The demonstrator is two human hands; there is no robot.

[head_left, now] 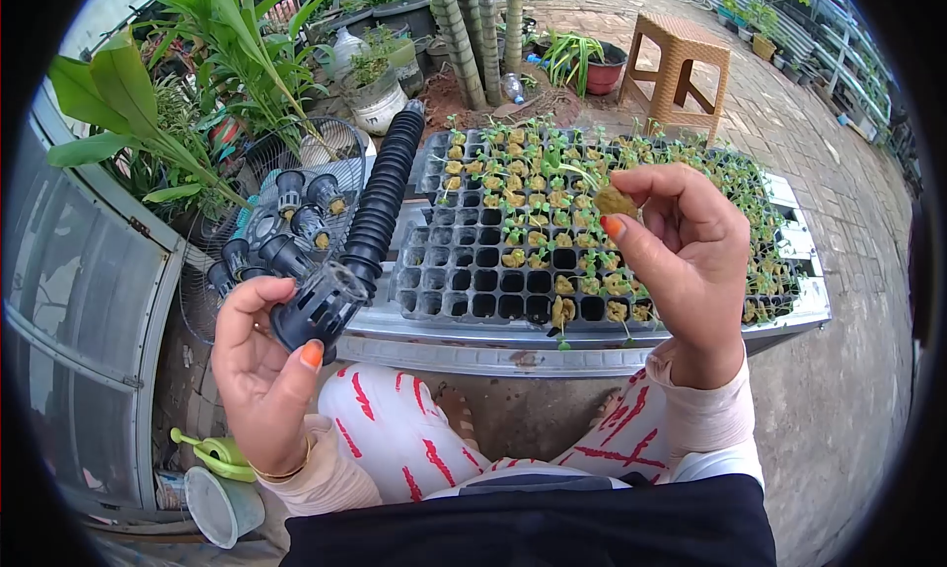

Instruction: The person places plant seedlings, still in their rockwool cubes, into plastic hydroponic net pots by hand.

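Observation:
My left hand [271, 379] is closed around a black slotted net pot [321, 305], which is tilted in my fingers. Between thumb and fingertips, my right hand [691, 246] pinches a seedling plug [616, 201], a brownish block with a pale stem and green leaves pointing up and left. Below and behind the right hand lies a black seedling tray [483, 281], many of its cells filled with similar sprouting plugs and several at the left without any. A long stack of nested black pots [390, 182] leans between the left hand and the tray.
A wire basket [345, 138] at left holds several net pots, some with plugs inside. The tray rests on a metal-edged table [473, 355] in front of my knees. Beyond it stand a woven-look brown stool [681, 59] and potted plants. A pale bucket [222, 508] sits lower left.

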